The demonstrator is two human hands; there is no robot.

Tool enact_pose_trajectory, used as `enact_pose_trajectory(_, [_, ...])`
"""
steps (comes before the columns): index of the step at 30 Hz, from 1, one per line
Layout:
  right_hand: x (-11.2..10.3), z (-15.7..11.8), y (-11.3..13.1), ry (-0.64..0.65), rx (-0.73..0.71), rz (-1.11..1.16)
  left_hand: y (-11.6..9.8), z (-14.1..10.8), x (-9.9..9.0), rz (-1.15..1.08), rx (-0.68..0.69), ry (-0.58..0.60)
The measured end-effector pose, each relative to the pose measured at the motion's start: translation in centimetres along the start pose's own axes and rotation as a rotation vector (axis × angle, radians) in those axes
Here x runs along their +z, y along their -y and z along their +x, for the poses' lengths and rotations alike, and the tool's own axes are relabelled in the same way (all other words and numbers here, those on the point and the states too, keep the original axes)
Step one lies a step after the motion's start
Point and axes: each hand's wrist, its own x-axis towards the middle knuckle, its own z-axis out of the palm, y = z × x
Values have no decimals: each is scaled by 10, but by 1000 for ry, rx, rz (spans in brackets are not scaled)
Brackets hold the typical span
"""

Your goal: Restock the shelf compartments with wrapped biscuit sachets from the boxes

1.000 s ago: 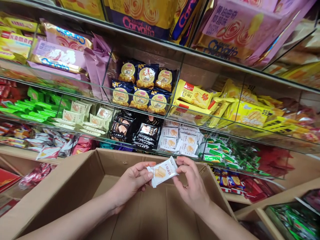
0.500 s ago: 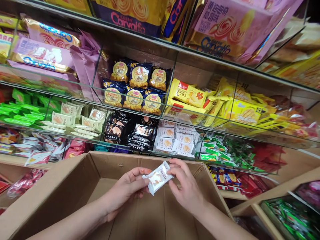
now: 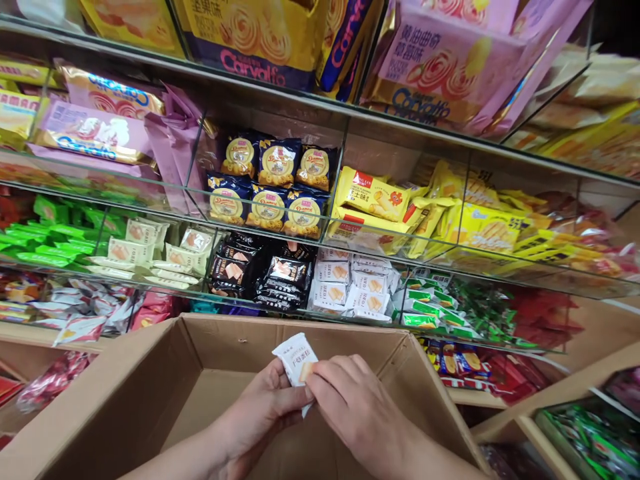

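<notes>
A small white snack packet (image 3: 296, 355) with dark print is held between both hands above an open cardboard box (image 3: 220, 333). My left hand (image 3: 267, 407) is closed round its lower left side, thumb across the front. From the right, my right hand (image 3: 350, 397) has its fingers bent over the packet's lower right part, hiding that part. The packet's top end points up and to the left. Behind the box, similar white packets (image 3: 330, 293) are stacked in a shelf compartment.
Glass-fronted shelves hold black packets (image 3: 285, 272), navy cookie packs (image 3: 277, 162), yellow packs (image 3: 373, 193) and green packets (image 3: 55, 233). The box's far rim is close below the lower shelf. A wooden-edged bin with green packets (image 3: 590, 427) is at the lower right.
The packet has turned more upright and shifted slightly left. My right hand has moved left and down, and its fingers have closed over the packet. The shelves appear slightly lower in view.
</notes>
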Motion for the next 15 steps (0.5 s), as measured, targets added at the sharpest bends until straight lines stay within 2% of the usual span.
enact_pose_trajectory(2, [-3,2,-4,-7,-32,-76,-3,0,1,-4,-36,-6])
enact_pose_trajectory(4, [-10,2,-12,-34,-58,-104,-10,4,3,-55,-68,36])
enact_pose_trajectory(7, [-25,-2,-29,-84,-71,-122,-24,17,14,-54,-85,66])
enact_pose_trajectory(11, [-37,-14,-48,-184,119,-164,-43,50,45,-67,18,-16])
enact_pose_trajectory(13, [-37,-25,-55,-234,231,-140,-51,72,65,-149,84,-84])
enact_pose_trajectory(15, [-33,-37,-61,-264,307,-96,-57,96,85,-176,129,-100])
